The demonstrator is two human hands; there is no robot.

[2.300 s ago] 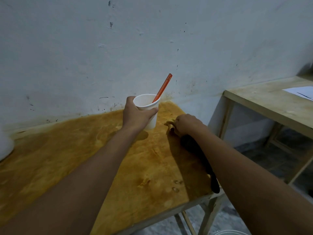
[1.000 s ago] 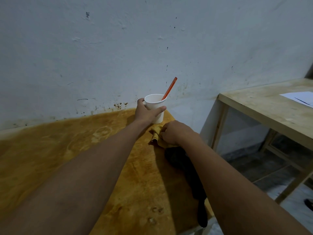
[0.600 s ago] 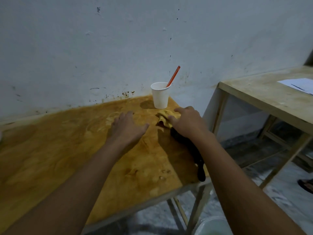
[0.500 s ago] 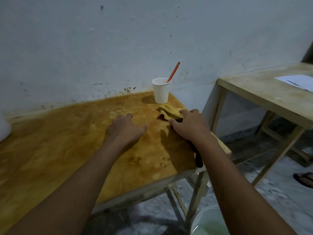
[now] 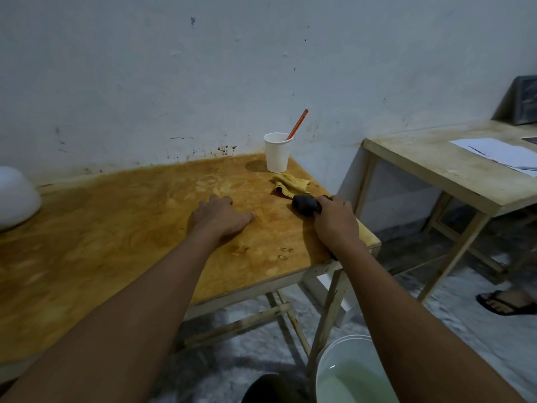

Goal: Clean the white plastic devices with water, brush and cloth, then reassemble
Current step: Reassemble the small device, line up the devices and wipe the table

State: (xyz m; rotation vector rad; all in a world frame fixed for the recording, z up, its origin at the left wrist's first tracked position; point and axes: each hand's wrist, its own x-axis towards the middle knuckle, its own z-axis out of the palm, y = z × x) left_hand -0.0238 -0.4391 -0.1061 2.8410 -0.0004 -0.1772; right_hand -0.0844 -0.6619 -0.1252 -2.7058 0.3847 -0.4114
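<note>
A white paper cup [image 5: 277, 152] with an orange brush handle [image 5: 297, 124] sticking out stands at the far right corner of the stained wooden table [image 5: 116, 228]. Just in front of it lies a crumpled yellow cloth [image 5: 290, 184]. My right hand [image 5: 334, 219] grips a black tool [image 5: 305, 205] lying on the table near the right edge; most of the tool is hidden under my hand and forearm. My left hand [image 5: 220, 216] rests flat on the tabletop with relaxed fingers. A white rounded plastic device [image 5: 16, 196] sits at the table's far left edge.
A white bucket [image 5: 348, 370] holding pale water stands on the floor below the table's right corner. A second wooden table [image 5: 450, 170] with paper sheets [image 5: 499, 152] is to the right. A person's sandalled foot [image 5: 505, 302] is on the floor beyond it.
My left hand let go of the cup and came down flat on the table. My right hand released the yellow cloth and took hold of the black tool. The view pulled back.
</note>
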